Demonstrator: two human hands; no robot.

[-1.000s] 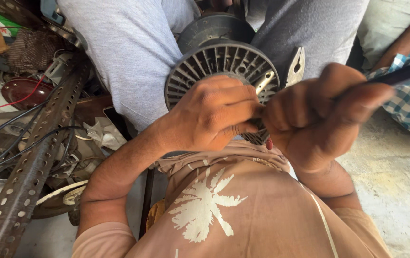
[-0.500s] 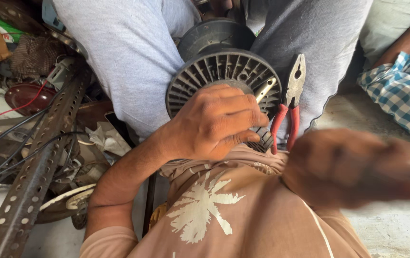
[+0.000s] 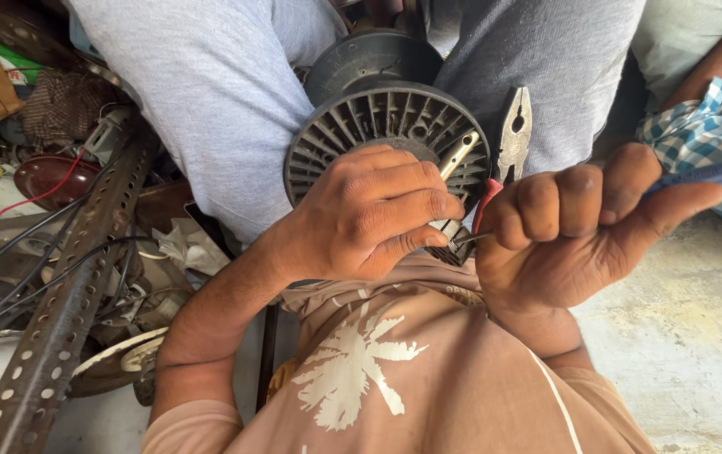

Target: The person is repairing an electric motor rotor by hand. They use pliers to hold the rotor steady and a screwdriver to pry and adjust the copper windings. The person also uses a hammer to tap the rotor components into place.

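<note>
Our right hand (image 3: 584,227) is fisted around a blue-handled screwdriver (image 3: 706,172); its long axis runs right-to-left, thin tip (image 3: 470,239) touching our left fingers (image 3: 411,210). Left hand (image 3: 369,214) is closed over the near face of the ribbed fan motor (image 3: 361,118), pinching something at the tip that we can't identify. Motor sits clamped between our knees. Pliers (image 3: 512,134) lie just behind, jaws pointing away. Perforated steel angle (image 3: 58,311) and wires far left. No containers visible.

Bare concrete floor (image 3: 697,336), pale and stained, in even daylight. At left, a perforated steel angle bar (image 3: 58,319) lies across tangled black cables (image 3: 7,277), a red wire (image 3: 20,204) and scrap parts.
</note>
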